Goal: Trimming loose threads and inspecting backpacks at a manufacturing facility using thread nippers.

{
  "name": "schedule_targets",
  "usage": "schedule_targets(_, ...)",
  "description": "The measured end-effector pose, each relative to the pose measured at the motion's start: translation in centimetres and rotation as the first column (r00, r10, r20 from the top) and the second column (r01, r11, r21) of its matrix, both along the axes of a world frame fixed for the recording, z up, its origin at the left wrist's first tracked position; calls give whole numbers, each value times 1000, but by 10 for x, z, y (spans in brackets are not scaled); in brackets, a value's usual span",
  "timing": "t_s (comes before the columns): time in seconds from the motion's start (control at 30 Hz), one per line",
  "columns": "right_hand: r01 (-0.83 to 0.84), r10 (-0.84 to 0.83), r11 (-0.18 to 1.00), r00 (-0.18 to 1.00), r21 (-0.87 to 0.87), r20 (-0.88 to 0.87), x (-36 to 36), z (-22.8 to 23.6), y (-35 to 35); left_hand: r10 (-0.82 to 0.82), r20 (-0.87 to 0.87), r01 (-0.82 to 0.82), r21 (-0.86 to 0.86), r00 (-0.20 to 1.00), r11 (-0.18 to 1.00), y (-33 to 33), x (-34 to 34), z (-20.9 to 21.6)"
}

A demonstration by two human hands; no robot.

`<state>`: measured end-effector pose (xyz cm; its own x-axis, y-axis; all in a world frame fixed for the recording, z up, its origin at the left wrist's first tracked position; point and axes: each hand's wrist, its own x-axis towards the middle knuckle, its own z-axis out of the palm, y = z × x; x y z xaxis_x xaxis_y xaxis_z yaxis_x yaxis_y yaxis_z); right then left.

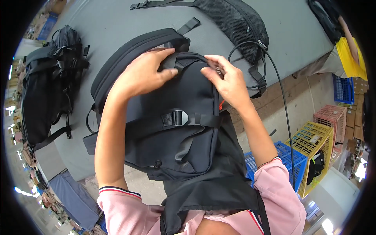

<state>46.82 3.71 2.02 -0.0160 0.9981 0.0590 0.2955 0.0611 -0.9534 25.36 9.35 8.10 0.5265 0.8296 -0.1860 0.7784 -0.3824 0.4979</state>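
A black backpack (152, 105) lies on the grey table's near edge and overhangs it toward me. Across its panel runs a webbing strap with a black buckle (178, 117). My left hand (148, 74) reaches over the top, beside a thick padded band (129, 58); a short black webbing strap (170, 62) sits between its thumb and fingers. At the top right corner, my right hand (229, 78) is curled on the backpack's edge, thumb and fingers bent in; something small and metallic there is blurred. An orange-red cord (221, 104) shows just below that hand.
Another black backpack (51, 86) stands at the table's left. A black mesh bag (239, 27) lies at the far side, with a black cable (280, 90) looping down past the edge. Blue (290, 152) and yellow (313, 137) crates are at right. A person in yellow (350, 56) is far right.
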Motion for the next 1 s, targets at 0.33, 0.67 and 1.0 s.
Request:
schedule_targets(0.33,-28,-11,993,949,-116,-316,-12,-19,-8,68,-46,-52,294,997,954,-15,-6,-3)
schedule_targets(0.67,-200,41,945,856,-257,-516,-9,4,-22,5,493,-209,361,870,909,-29,15,-18)
schedule_targets(1.0,-549,252,815,621,-183,-742,13,-23,-32,551,597,-335,-442,583,832,-55,35,-43)
